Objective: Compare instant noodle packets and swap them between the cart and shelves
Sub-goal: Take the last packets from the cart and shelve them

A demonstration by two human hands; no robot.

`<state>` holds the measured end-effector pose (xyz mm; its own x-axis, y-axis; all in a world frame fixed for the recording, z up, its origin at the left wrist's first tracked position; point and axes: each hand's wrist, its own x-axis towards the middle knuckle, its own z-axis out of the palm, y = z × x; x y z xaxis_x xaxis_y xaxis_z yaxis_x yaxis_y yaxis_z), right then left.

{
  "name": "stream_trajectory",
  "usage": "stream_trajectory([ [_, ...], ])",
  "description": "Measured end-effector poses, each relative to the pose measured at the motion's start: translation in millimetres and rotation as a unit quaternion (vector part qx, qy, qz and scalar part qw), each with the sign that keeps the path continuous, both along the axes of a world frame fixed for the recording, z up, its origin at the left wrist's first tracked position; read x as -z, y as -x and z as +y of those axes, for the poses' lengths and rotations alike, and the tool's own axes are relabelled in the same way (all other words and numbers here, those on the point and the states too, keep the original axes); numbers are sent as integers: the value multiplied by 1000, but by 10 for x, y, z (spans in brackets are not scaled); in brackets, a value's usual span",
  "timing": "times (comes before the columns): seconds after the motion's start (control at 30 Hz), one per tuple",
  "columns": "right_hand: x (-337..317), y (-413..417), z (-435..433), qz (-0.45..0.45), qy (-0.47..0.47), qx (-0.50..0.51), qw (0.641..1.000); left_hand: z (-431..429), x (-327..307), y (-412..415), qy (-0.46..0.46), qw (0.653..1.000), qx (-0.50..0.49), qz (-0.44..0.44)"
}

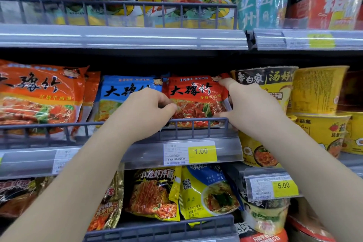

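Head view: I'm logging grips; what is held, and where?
Red plastic noodle packet: left hand grips its left edge, right hand its right edge.

Grey wire-railed shelf (39, 125): orange plastic noodle pkt (39, 96), blue plastic noodle pkt (117, 94), red plastic noodle pkt (196, 100) upright; yellow noodle bowls (318, 92) at rt.

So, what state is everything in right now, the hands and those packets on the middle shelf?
red noodle packet: upright behind the shelf rail, held at both side edges.
left hand: grips the packet's left edge.
right hand: grips its right edge.
blue noodle packet: upright, partly hidden by the left hand.
orange noodle packet: upright, untouched.
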<state>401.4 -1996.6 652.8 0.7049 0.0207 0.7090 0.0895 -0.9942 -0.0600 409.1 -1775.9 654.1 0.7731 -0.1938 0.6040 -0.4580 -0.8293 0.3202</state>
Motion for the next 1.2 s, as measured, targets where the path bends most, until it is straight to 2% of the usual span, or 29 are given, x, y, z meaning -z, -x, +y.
stream_trajectory([
  [0.13,3,-27,33,14,25,19,999,-48,-46,-9,-29,999,-8,26],
  [0.3,29,-43,18,3,9,6,1000,-99,-78,-39,-53,998,2,46],
  [0.53,42,-54,38,-2,-17,7,1000,-11,-35,-12,44,998,33,21],
  [0.67,25,-49,84,-1,1,23,1000,49,-17,10,86,996,18,-6],
  [0.83,-6,-111,98,2,14,27,1000,14,24,-9,34,999,-38,-16],
  [1.1,-35,-49,-79,27,8,-48,998,-64,39,79,15,999,-40,-21],
  [1.2,-72,4,-140,38,-30,-72,996,-75,43,102,15,999,-43,-28],
])
